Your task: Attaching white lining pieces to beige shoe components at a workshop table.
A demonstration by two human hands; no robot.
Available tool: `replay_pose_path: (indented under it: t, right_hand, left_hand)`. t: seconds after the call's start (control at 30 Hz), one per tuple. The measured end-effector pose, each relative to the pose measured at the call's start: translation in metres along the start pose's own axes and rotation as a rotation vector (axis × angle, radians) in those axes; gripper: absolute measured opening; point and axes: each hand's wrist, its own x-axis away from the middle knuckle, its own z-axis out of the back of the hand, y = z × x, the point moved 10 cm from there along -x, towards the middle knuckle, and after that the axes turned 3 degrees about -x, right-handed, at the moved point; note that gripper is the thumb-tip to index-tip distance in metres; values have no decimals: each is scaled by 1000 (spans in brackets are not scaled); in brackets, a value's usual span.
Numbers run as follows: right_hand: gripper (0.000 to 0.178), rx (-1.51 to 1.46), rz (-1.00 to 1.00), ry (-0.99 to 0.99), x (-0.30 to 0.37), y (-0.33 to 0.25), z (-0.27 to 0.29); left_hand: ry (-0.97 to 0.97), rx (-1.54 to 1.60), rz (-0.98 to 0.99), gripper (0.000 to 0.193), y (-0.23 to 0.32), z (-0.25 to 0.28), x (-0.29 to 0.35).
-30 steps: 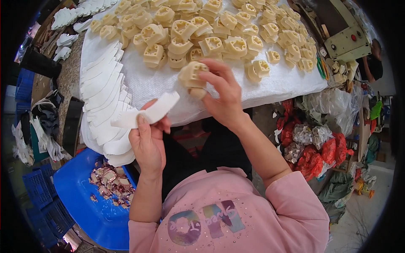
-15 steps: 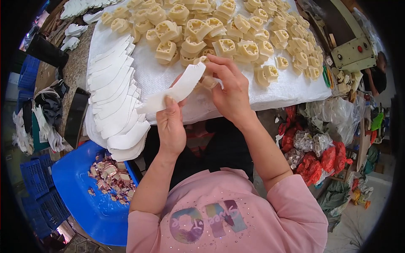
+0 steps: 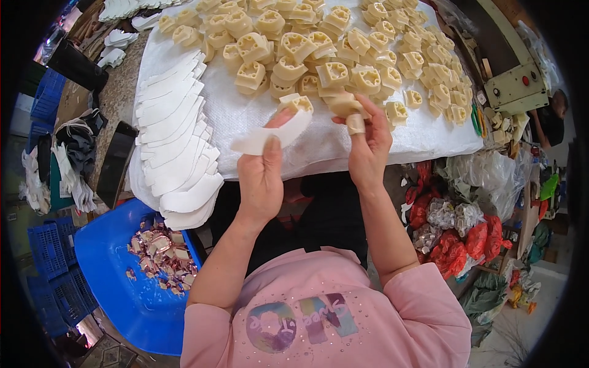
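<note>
The worktop (image 3: 224,122) is covered in plain white, with creamy yellow blocks (image 3: 297,45) across it and bright white strips (image 3: 172,116) along its left side. Below the worktop, a vivid blue basin (image 3: 129,300) holds purple-pink and cream scraps (image 3: 162,251), and a pink shirt (image 3: 392,306) carries a purple, teal and yellowish print (image 3: 270,326) among shiny dots. Right of the worktop, the bags (image 3: 453,253) are red and the pale green box (image 3: 514,91) has a red button (image 3: 526,80).

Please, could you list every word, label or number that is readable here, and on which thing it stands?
Pink shirt: large patterned letters, paler script; wording not copied here.
Pale green machine box: any markings too small to read.
White strip in left hand: none legible.
</note>
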Motion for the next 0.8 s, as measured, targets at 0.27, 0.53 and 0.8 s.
replay_pose_path:
  t: [0.27,0.53,0.8]
  right_hand:
    - [30,-116,-147,-208,13,-23,-18]
    - [35,22,400,-300,44,-75,-76]
    - [45,96,566,-317,58,-82,-83]
  left_hand:
    - [208,464,250,39,-18,32,13]
    - [151,739,338,38,-2,22,44]
    - [76,683,266,35,20,25,52]
